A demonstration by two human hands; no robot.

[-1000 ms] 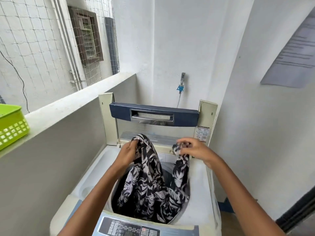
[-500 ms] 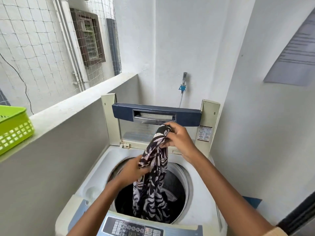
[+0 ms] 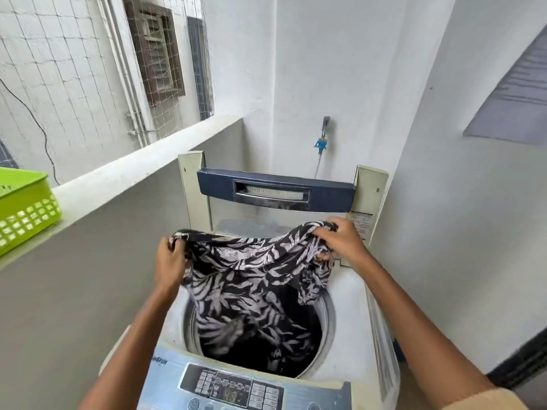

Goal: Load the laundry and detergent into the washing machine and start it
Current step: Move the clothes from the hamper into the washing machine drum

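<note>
A white top-loading washing machine [image 3: 353,315] stands in front of me with its lid [image 3: 275,190] folded up at the back. A black garment with a white leaf print [image 3: 254,279] is stretched wide above the round drum opening, its lower part hanging down into the dark drum. My left hand [image 3: 170,260] grips its left edge. My right hand [image 3: 340,242] grips the right edge near the lid hinge. The control panel [image 3: 231,386] lies along the near edge, below my forearms.
A lime green plastic basket [image 3: 25,207] sits on the grey parapet ledge [image 3: 124,176] at left. A tap with a blue fitting [image 3: 322,142] is on the back wall. White walls close in the right side; a paper notice [image 3: 515,93] hangs there.
The garment was bunched into a narrow hanging strip between both hands half a second ago; now my hands have pulled apart and spread it wide over the drum.
</note>
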